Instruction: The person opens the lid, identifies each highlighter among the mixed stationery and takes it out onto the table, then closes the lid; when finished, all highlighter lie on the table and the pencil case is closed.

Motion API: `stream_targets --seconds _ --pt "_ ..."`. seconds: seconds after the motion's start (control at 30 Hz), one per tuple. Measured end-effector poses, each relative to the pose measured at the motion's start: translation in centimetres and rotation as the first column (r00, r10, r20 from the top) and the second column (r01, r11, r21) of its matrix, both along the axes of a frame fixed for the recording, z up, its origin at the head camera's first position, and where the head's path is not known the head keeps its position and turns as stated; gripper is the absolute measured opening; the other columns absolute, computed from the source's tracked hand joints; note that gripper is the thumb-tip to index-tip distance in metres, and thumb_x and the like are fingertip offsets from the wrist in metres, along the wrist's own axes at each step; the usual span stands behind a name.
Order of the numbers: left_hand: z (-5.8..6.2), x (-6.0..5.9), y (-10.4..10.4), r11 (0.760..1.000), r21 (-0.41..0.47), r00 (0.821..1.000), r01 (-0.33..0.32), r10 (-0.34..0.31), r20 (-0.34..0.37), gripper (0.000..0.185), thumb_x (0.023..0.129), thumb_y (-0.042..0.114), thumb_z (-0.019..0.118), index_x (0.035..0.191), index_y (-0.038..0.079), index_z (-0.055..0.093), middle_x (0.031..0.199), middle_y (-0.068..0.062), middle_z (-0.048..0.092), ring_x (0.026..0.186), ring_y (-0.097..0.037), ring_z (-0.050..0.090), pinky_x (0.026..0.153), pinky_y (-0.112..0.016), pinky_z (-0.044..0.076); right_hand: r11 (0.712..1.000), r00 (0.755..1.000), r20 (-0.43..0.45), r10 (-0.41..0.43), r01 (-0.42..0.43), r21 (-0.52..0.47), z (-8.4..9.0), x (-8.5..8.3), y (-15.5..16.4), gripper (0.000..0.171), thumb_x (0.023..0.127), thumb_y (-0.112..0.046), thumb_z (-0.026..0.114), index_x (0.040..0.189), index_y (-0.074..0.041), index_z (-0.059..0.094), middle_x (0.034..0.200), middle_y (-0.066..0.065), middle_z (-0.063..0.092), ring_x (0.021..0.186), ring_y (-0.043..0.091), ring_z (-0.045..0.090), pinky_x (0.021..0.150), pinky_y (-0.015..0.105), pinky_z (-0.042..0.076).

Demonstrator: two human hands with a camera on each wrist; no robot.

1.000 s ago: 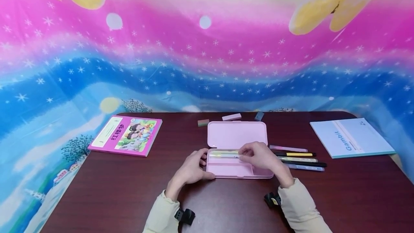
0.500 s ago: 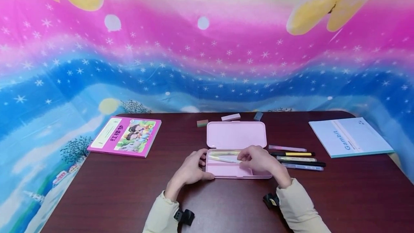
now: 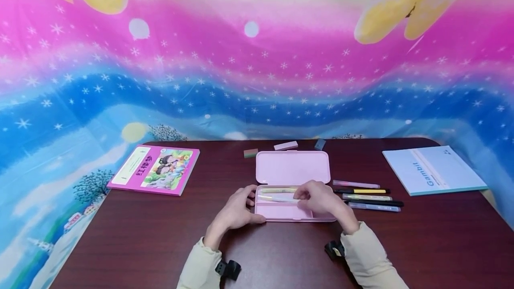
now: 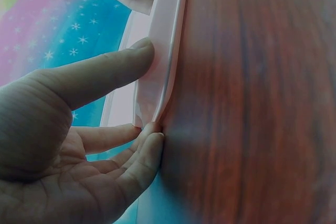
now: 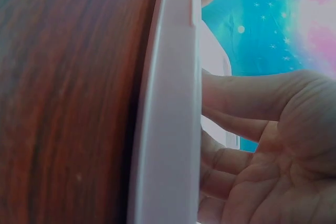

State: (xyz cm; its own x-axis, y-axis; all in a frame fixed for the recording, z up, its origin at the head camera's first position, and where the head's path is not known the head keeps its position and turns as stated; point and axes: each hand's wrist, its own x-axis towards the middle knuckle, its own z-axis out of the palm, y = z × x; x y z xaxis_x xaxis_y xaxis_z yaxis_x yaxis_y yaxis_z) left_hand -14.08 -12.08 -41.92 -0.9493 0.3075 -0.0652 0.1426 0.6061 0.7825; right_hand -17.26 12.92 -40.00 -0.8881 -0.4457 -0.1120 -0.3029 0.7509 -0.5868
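An open pink pencil case (image 3: 292,168) lies at the table's middle, its lid flat behind its tray (image 3: 281,212). My left hand (image 3: 237,211) holds the tray's left end; in the left wrist view the thumb (image 4: 105,72) presses the case's rim (image 4: 164,51) and the fingers touch its side. My right hand (image 3: 320,197) reaches into the tray and pinches the right end of a pale pen (image 3: 277,198). A yellowish pen (image 3: 278,189) lies just behind it in the tray. In the right wrist view my right hand's fingers (image 5: 236,129) go over the case's wall (image 5: 168,103).
Several pens (image 3: 367,196) lie in a row right of the case. A pink picture book (image 3: 154,168) sits at the left, a pale blue notebook (image 3: 433,171) at the right. Three small erasers (image 3: 286,145) lie behind the lid. A bright starry cloth hangs behind the dark table (image 3: 152,244).
My right hand has drawn the pale pen a little toward me, away from the yellowish pen and down into the tray. The left hand has stayed on the case's end.
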Motion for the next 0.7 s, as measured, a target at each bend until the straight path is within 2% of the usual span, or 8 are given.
stream_targets --seconds 0.23,0.43,0.7 --pt "-0.06 0.05 0.05 1.000 -0.001 1.000 -0.001 0.001 0.006 0.080 0.066 0.016 0.087 0.133 -0.002 0.047 0.106 -0.009 0.052 0.093 -0.020 0.052 0.081 -0.035 0.044 1.000 1.000 0.027 -0.012 0.012 -0.013 -0.04 0.11 -0.04 0.010 0.079 -0.004 0.073 0.084 -0.012 0.069 0.074 -0.006 0.060 0.073 0.010 0.052 0.072 0.033 0.042" --pt "-0.08 -0.02 0.05 1.000 0.004 1.000 -0.002 0.002 0.008 0.080 0.066 0.016 0.088 0.133 -0.002 0.047 0.107 -0.009 0.052 0.094 -0.020 0.052 0.080 -0.035 0.044 1.000 1.000 0.005 -0.015 0.014 0.006 -0.10 0.16 -0.16 0.014 0.079 -0.006 0.074 0.090 -0.012 0.068 0.074 -0.006 0.053 0.071 0.011 0.048 0.069 0.032 0.036" --pt "-0.09 -0.03 0.05 1.000 0.002 1.000 -0.002 0.002 0.009 0.080 0.066 0.016 0.088 0.133 -0.001 0.047 0.107 -0.009 0.052 0.094 -0.021 0.053 0.081 -0.035 0.045 0.999 1.000 0.011 -0.025 0.024 0.044 0.03 0.10 -0.37 0.008 0.080 -0.009 0.075 0.086 -0.013 0.070 0.074 -0.007 0.058 0.071 0.011 0.049 0.070 0.033 0.037"
